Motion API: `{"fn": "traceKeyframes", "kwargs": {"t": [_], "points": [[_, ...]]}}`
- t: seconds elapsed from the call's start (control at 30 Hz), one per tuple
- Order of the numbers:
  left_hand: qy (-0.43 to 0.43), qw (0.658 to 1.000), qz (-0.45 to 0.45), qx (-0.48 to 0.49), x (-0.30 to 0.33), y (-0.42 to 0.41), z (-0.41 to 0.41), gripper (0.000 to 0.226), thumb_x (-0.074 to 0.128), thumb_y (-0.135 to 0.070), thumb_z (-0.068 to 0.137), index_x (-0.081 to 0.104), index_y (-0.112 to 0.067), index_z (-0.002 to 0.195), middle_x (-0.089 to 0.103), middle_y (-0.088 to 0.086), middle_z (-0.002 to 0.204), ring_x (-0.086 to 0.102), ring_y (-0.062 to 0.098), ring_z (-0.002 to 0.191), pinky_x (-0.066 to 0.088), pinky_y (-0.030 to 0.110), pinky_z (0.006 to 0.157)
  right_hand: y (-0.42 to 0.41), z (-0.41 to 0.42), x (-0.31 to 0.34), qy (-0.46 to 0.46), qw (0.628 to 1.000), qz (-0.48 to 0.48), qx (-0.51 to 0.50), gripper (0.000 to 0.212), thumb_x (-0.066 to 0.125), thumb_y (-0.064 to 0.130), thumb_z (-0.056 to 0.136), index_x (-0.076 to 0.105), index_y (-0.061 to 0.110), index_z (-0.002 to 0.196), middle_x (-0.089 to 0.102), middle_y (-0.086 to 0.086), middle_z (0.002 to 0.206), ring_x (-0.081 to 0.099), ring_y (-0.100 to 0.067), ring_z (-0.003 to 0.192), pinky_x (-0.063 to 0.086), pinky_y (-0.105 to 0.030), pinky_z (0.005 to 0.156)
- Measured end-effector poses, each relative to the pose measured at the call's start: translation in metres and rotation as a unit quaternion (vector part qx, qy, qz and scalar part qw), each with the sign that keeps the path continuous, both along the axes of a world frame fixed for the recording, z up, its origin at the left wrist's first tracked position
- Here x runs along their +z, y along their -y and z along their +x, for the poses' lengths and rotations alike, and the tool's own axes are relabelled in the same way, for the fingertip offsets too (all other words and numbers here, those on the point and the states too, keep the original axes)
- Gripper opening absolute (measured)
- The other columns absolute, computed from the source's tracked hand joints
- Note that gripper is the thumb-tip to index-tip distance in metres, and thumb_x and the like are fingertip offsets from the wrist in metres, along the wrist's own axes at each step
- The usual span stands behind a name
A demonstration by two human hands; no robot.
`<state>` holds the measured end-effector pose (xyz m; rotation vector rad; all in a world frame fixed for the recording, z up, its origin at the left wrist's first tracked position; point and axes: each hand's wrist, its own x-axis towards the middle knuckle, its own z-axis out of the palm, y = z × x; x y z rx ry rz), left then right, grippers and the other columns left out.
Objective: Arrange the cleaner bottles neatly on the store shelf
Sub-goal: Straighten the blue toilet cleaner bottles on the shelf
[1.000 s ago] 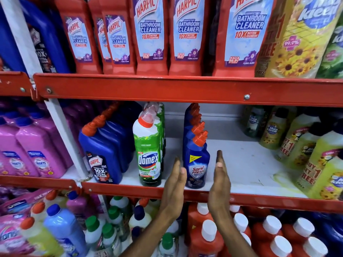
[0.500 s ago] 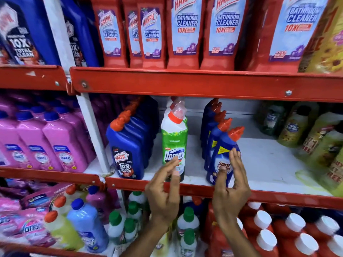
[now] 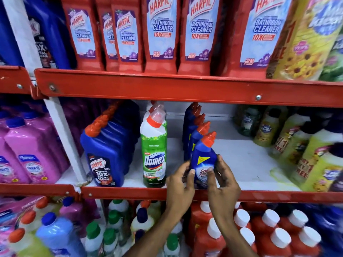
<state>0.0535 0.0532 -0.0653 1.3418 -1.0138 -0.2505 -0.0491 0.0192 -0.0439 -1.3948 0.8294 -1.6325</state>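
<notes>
A small blue Sani Fresh bottle (image 3: 202, 156) with an orange cap stands at the front of the middle shelf (image 3: 241, 160), heading a row of like bottles. My left hand (image 3: 181, 184) grips its left side and my right hand (image 3: 221, 182) grips its right side, thumbs on the label. To its left stands a green and white Domex bottle (image 3: 154, 154), then a row of large blue Harpic bottles (image 3: 105, 151).
Red Harpic Bathroom Cleaner bottles (image 3: 161, 34) fill the upper shelf. Yellow-green floor cleaner bottles (image 3: 315, 164) crowd the middle shelf's right end, pink bottles (image 3: 27, 151) the left bay. White-capped red bottles (image 3: 259, 230) stand below. A red shelf lip (image 3: 130, 193) runs along the front.
Both hands moved from flat and apart near the shelf edge to closing around the front Sani Fresh bottle. The camera has moved closer and shifted right.
</notes>
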Motion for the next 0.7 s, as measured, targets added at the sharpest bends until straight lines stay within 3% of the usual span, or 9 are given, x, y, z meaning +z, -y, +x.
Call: {"fn": "traceKeyframes", "kwargs": {"t": [0.1,0.2,0.27,0.37,0.5,0.7], "points": [[-0.017,0.999,0.004,-0.049,-0.004,-0.004,0.001,0.038,0.065,-0.024,0.095,0.064,-0.024,0.133,0.078,-0.008,0.122,0.076,0.008,0.11,0.062,0.034,0.097,0.001,0.0,-0.002,-0.004,1.0,0.0,0.01,0.049,0.066,0.0,0.09,0.059,0.027,0.13,0.069,0.002,0.127,0.067,0.002,0.113,0.052,-0.009,0.09],[-0.021,0.996,0.016,-0.082,-0.008,-0.005,0.008,0.047,0.067,0.0,0.094,0.06,-0.023,0.134,0.075,-0.005,0.127,0.073,0.006,0.115,0.057,0.021,0.097,-0.002,0.002,-0.005,-0.01,1.0,-0.011,0.006,0.049,0.066,0.0,0.09,0.058,0.025,0.131,0.07,-0.002,0.127,0.068,0.003,0.111,0.054,-0.012,0.091],[-0.016,0.996,0.034,-0.076,-0.005,-0.001,-0.001,0.052,0.064,0.011,0.092,0.058,-0.022,0.132,0.075,-0.001,0.125,0.073,0.002,0.113,0.056,0.016,0.096,0.006,-0.01,-0.008,-0.004,1.0,-0.01,0.015,0.048,0.067,0.001,0.09,0.06,0.024,0.132,0.07,-0.003,0.127,0.069,-0.006,0.113,0.057,-0.024,0.095],[-0.022,0.996,0.046,-0.071,-0.002,0.001,-0.005,0.051,0.064,0.013,0.092,0.059,-0.021,0.13,0.075,0.0,0.123,0.073,0.001,0.112,0.056,0.018,0.097,0.011,-0.017,-0.013,-0.026,0.999,-0.012,0.019,0.047,0.068,0.003,0.089,0.061,0.022,0.132,0.071,-0.003,0.127,0.07,-0.014,0.115,0.058,-0.039,0.098],[-0.014,0.997,0.05,-0.063,-0.001,0.003,0.002,0.052,0.063,0.013,0.092,0.058,-0.022,0.129,0.075,-0.001,0.123,0.072,0.001,0.113,0.056,0.017,0.097,0.012,-0.016,-0.008,-0.033,0.999,-0.021,0.028,0.046,0.071,0.009,0.088,0.061,0.026,0.13,0.072,-0.003,0.125,0.071,-0.013,0.113,0.058,-0.041,0.097],[-0.015,0.997,0.036,-0.061,-0.003,0.003,0.004,0.051,0.064,0.009,0.094,0.058,-0.027,0.129,0.075,-0.023,0.12,0.073,0.005,0.114,0.056,0.018,0.095,0.015,-0.02,-0.006,-0.045,0.997,-0.017,0.057,0.048,0.073,0.01,0.088,0.061,0.021,0.133,0.072,-0.001,0.126,0.07,-0.011,0.113,0.06,-0.042,0.095]]}}
